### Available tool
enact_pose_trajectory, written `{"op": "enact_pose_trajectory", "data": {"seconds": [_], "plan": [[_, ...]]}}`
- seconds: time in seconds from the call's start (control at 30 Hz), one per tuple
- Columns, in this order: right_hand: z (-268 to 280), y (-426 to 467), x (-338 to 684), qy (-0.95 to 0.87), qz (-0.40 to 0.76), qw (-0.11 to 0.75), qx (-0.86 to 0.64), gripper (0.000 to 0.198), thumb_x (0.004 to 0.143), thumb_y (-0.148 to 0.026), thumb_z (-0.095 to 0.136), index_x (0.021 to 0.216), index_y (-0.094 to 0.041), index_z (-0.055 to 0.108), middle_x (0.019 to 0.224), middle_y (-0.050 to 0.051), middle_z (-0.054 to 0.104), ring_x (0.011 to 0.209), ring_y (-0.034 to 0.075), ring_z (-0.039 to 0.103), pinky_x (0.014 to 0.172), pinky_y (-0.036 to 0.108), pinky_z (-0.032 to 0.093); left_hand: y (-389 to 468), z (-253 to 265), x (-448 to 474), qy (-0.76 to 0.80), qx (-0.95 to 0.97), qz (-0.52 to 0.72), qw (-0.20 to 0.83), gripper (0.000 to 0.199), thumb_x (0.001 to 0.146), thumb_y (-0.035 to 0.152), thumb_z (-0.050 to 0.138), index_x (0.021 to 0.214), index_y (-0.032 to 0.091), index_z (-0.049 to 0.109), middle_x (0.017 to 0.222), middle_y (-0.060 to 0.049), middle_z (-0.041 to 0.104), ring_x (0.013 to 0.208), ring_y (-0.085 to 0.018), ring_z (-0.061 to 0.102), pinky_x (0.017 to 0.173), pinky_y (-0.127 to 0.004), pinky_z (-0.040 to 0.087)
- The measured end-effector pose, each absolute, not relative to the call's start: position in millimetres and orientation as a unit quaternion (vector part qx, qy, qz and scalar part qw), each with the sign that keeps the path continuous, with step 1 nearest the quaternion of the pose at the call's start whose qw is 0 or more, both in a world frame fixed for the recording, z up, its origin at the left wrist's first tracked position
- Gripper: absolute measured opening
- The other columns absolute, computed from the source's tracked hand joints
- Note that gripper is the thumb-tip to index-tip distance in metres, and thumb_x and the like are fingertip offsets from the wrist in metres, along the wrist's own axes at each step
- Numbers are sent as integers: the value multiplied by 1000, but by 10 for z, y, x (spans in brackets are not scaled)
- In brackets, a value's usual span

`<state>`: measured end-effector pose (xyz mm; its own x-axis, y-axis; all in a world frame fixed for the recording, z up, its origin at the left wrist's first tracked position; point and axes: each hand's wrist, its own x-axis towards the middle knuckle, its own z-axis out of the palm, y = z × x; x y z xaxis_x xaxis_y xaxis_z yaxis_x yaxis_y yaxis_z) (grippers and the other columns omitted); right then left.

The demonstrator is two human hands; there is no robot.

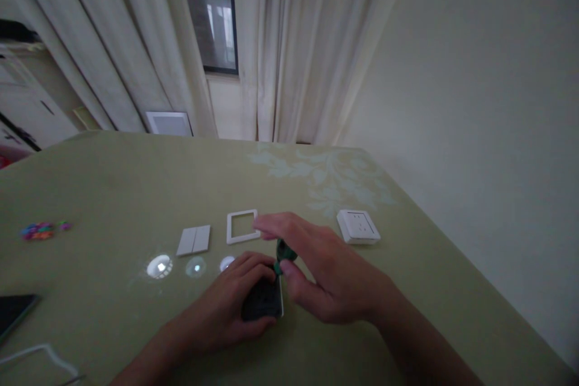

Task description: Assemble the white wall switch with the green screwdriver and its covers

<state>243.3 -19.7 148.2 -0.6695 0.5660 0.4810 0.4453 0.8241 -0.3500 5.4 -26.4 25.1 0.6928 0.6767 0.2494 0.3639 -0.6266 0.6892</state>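
My left hand (242, 295) is wrapped round a dark, flat switch module (263, 300) with a thin white edge, holding it at the table's front middle. Between the fingers and thumb of my right hand (321, 271) is a small screwdriver with a green handle (284, 251). It stands nearly upright, its lower end at the far right corner of the module; the tip is hidden. Beyond my hands lies a white square frame (229, 229), close to my right fingertips. Left of it is a white two-rocker switch plate (193, 240).
A white socket box (359, 227) stands to the right. Small colourful pieces (38, 231) lie at far left. A dark flat device (15, 312) and a white cable (45, 348) are at the lower left. The green table (149, 187) meets a wall at right.
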Motion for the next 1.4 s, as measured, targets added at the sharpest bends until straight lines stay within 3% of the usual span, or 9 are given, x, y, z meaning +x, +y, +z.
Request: {"op": "enact_pose_trajectory", "data": {"seconds": [0.17,0.33,0.43,0.53,0.73,0.97,1.07,1.17,1.4], "plan": [[1444,-187,2439,-892,-57,336,-298,25,107,-38,66,121,-18,70,80,2,77,66,19,70,64,30,52,-266,232,49,295,865,267,305,61,83,18,81,138,31,59,142,-7,67,132,-33,61,111,-48,53],[1513,-172,2436,-914,192,298,-199,47,110,-23,50,156,-15,48,156,16,64,140,23,63,108,36,56,-278,209,36,309,864,256,304,48,85,21,83,127,29,63,144,-8,66,132,-33,61,112,-49,52],[1438,-166,2418,-911,94,344,-208,25,110,-24,59,133,-20,66,111,6,82,96,17,77,83,28,58,-276,211,44,306,861,265,307,49,84,20,82,127,30,62,137,-7,69,127,-32,63,110,-48,53],[1362,-176,2406,-871,-111,395,-269,17,102,-35,72,94,-19,70,65,-2,66,55,15,59,58,30,47,-268,241,58,296,858,267,323,55,85,19,81,134,31,60,136,-6,68,126,-31,62,109,-46,54],[1528,-196,2445,-905,164,311,-237,57,107,-23,48,163,-15,42,147,15,69,132,21,68,102,35,57,-254,235,55,311,861,246,318,50,81,18,83,126,29,64,144,-8,66,134,-34,59,115,-50,52],[1357,-220,2374,-871,-171,384,-254,21,101,-35,65,88,-18,69,58,-4,58,47,16,51,49,33,37,-277,280,54,309,858,252,323,51,84,22,81,131,31,63,142,-5,67,134,-32,60,115,-45,53],[1466,-242,2390,-902,9,337,-271,36,96,-26,58,128,-12,67,106,11,79,91,24,75,73,36,57,-269,291,61,311,861,248,318,43,83,21,80,123,28,63,142,-6,66,135,-35,59,118,-49,51],[1542,-229,2430,-911,170,284,-244,67,98,-15,53,164,-18,39,154,15,63,137,24,64,103,37,57,-259,259,62,314,862,246,314,43,83,23,82,121,28,63,142,-9,66,136,-36,59,116,-52,52],[1354,-219,2400,-893,-132,349,-252,27,105,-45,67,109,-19,74,67,-2,67,55,16,59,53,31,43,-285,304,67,301,860,262,318,38,84,21,76,119,32,63,133,-2,69,124,-31,64,109,-46,56]]}}
